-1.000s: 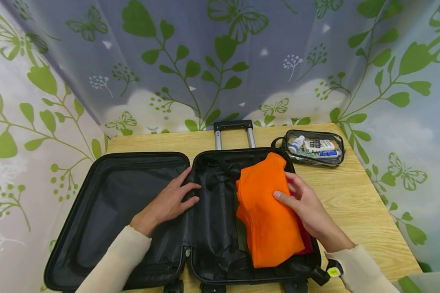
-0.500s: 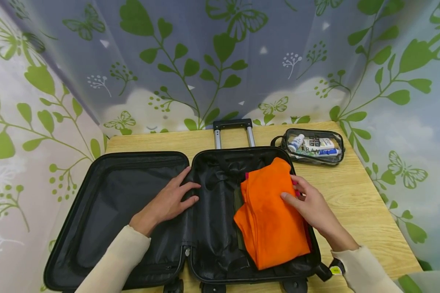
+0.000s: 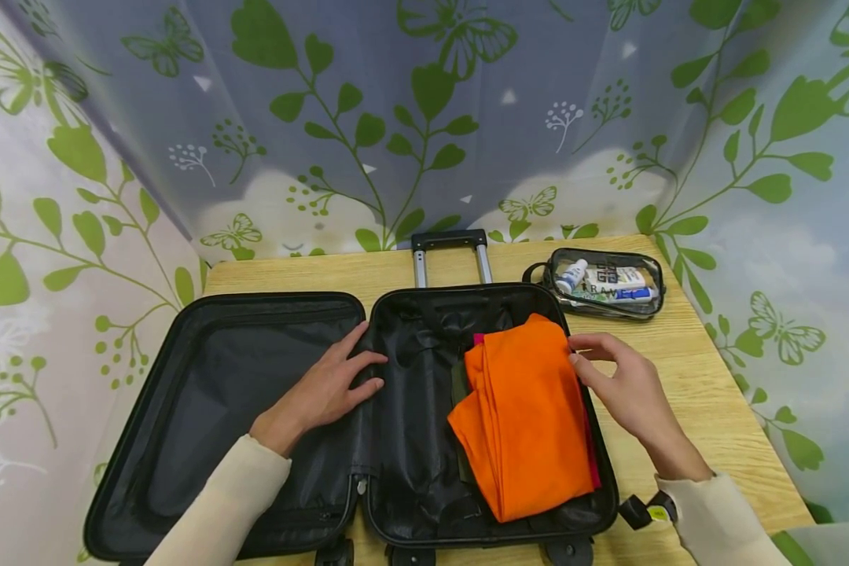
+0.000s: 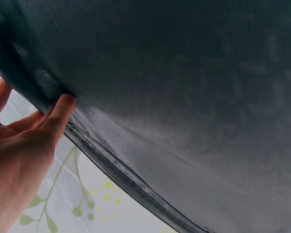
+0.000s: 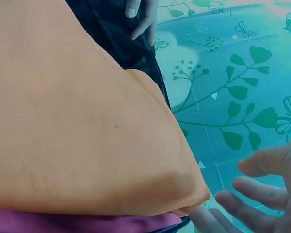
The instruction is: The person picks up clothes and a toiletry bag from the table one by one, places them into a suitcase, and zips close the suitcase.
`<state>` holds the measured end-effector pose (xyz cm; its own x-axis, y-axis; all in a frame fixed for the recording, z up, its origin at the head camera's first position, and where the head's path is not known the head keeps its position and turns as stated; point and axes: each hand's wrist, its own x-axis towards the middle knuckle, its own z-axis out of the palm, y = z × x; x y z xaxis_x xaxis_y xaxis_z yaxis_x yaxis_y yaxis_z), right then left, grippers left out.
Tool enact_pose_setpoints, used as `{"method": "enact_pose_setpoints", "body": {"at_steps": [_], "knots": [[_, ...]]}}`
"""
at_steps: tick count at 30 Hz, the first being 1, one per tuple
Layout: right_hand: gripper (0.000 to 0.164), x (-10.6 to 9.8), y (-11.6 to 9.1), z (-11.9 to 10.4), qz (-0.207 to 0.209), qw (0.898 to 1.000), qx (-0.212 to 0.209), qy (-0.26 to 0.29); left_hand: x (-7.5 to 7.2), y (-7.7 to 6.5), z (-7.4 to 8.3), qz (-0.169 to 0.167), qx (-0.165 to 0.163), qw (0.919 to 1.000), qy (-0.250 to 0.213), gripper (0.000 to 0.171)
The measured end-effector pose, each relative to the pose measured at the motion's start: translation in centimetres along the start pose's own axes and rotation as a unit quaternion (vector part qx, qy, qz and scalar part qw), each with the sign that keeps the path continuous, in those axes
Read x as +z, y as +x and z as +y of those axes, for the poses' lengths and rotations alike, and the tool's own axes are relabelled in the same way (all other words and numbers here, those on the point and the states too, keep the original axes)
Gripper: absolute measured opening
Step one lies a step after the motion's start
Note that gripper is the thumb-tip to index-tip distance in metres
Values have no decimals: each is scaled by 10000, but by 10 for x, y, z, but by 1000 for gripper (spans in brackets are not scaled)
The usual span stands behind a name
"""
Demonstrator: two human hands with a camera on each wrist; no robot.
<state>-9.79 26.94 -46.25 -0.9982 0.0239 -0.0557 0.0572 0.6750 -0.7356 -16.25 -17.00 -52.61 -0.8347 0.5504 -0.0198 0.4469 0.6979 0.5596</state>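
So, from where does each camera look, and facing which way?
Head: on the head, facing forward and down at the suitcase; left hand, right hand, sleeves show.
Left wrist: on that wrist, facing the suitcase; left hand shows.
Right wrist: on that wrist, facing the orange cloth; right hand lower right, left hand at top.
Head and right wrist share the orange cloth.

Orange cloth (image 3: 534, 420) obstructs; room lies to its left

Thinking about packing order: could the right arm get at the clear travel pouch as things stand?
Probably yes: the right grip seems to hold nothing, and only tabletop shows between it and the clear pouch.
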Motion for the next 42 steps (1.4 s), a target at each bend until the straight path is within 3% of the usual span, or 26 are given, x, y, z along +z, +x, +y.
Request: {"method": "enact_pose_setpoints", "body": {"at_steps": [4,8,12,17,23,27,29,32,36,42], "knots": [[42,5,0,2,-152,9992,-363,-95,-4,-1,7,-98,-100,9999,4,41],[47,11,0,3,-365,9971,-648,-140,11,1,-17,106,156,9998,107,45],[47,12,0,2,-387,9967,-665,-251,17,2,-26,177,216,9996,82,49],[43,13,1,4,-371,9959,-678,-472,9,1,-14,108,112,9998,-108,45],[45,17,1,10,-692,9955,-387,-527,18,3,-26,67,41,10000,0,49],[48,20,1,13,-884,9948,-210,-454,6,1,-9,76,50,9999,-79,45],[48,21,1,13,-882,9947,-284,-440,4,1,-6,87,75,9999,-17,43],[48,23,-1,13,-832,9929,-690,-490,14,4,-23,76,30,9999,120,48],[59,29,-3,11,-978,9862,-1150,-672,19,5,-32,129,83,9998,141,49],[82,38,0,14,-1442,9805,-995,-887,9,1,-17,170,215,9996,10,47]]}}
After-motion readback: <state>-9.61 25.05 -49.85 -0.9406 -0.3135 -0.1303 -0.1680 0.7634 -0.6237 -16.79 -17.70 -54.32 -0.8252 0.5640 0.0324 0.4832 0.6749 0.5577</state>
